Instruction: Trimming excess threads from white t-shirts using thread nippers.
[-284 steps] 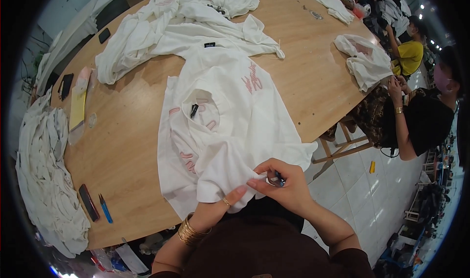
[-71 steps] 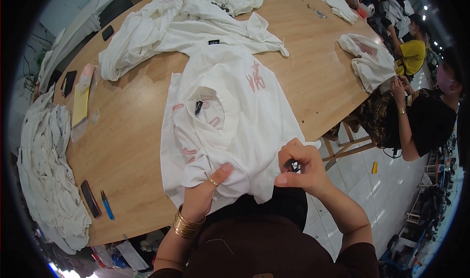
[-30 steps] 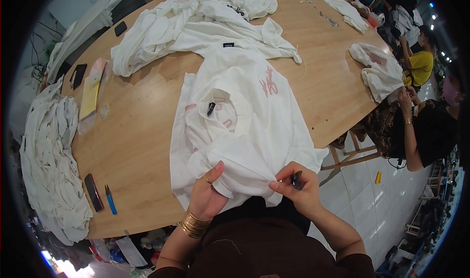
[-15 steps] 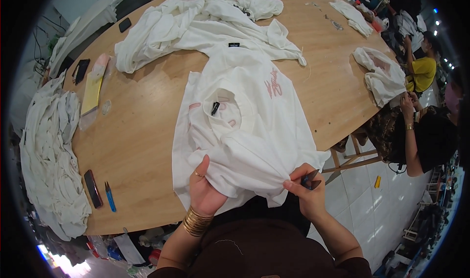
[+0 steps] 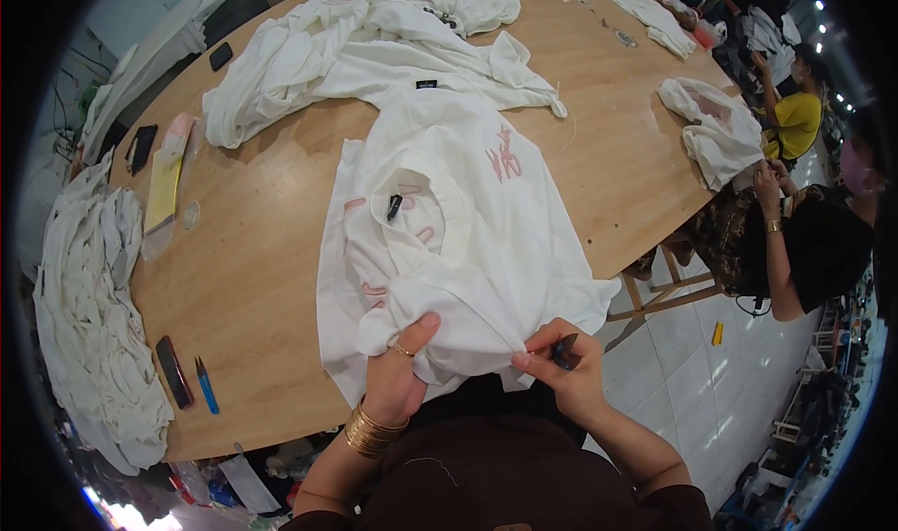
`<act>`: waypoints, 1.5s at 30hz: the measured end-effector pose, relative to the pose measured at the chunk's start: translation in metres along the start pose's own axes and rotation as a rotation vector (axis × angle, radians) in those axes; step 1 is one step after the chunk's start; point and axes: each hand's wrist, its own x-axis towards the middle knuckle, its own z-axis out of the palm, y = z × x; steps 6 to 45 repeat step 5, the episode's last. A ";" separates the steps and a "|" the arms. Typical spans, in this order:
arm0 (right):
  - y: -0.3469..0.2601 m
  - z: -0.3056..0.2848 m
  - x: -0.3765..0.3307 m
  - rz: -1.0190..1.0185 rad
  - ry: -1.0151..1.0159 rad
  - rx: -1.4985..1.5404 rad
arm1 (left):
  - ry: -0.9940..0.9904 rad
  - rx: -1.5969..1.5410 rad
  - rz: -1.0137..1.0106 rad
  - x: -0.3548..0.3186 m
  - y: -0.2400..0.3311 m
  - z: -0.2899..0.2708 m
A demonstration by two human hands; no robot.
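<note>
A white shirt (image 5: 510, 241) with pink lettering lies at the table's near edge. Its collar opening faces up and shows a dark label inside. My left hand (image 5: 398, 372) holds the near left part of the cloth, thumb on top and fingers hidden beneath it. At the near right, my right hand (image 5: 572, 370) pinches a fold of the shirt between thumb and forefinger. Tucked in that same hand is a small dark tool, apparently thread snips (image 5: 563, 351), mostly covered by the fingers. The cloth between both hands is drawn fairly taut.
White garments are heaped on the wooden table (image 5: 253, 278) at the far side and in a pile (image 5: 89, 316) at left. A phone (image 5: 175, 372) and blue tweezers (image 5: 206, 386) lie near left. At right, a seated person (image 5: 795, 241) handles a white garment (image 5: 716, 138).
My left hand has turned, its thumb swinging right and down onto the cloth. My right hand keeps its pinch, with the snips now more hidden. The whole view has shifted slightly.
</note>
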 end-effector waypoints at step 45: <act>-0.004 0.000 0.000 0.002 -0.067 -0.179 | 0.076 0.350 0.301 -0.005 -0.004 0.001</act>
